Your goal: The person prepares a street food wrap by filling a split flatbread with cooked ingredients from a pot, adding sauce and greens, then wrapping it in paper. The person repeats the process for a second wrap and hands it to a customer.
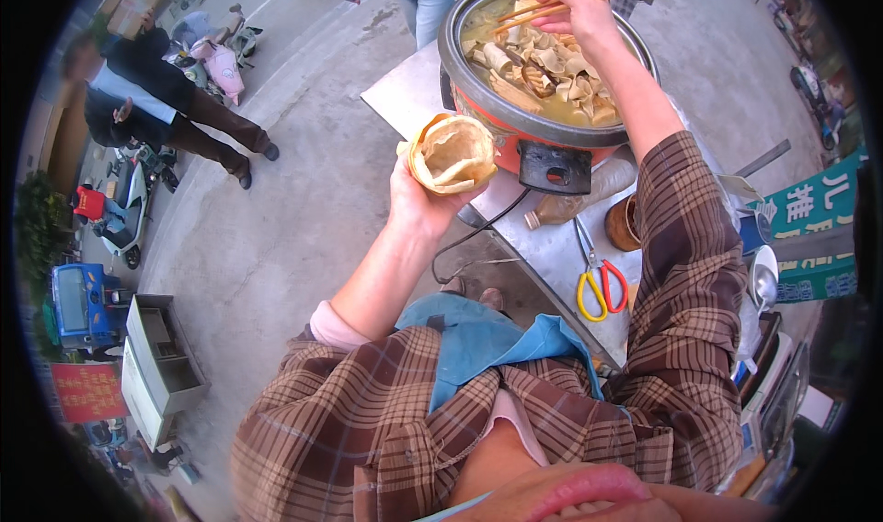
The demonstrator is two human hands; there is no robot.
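Note:
My left hand (416, 202) is wrapped round a pale, thin-walled cup-shaped roll (451, 154), its open top facing up; whether it is paper or food I cannot tell. It is held just left of a round electric cooking pot (550, 134) with a dark rim. Reaching over the pot's far side, my right hand (585, 21) grips a pair of wooden chopsticks (543, 9), their tips over the food. Yellowish broth fills the pot, with folded pale tofu-skin-like pieces (556, 67) and darker strips in it. No piece can be made out between the tips.
On the metal table (543, 246) are scissors (602, 290) with yellow and red handles, a brown cylindrical container (623, 224) and a plastic bottle (584, 198). A black cable (480, 232) hangs off the edge. People stand at the left (156, 108) and beyond the pot (414, 2).

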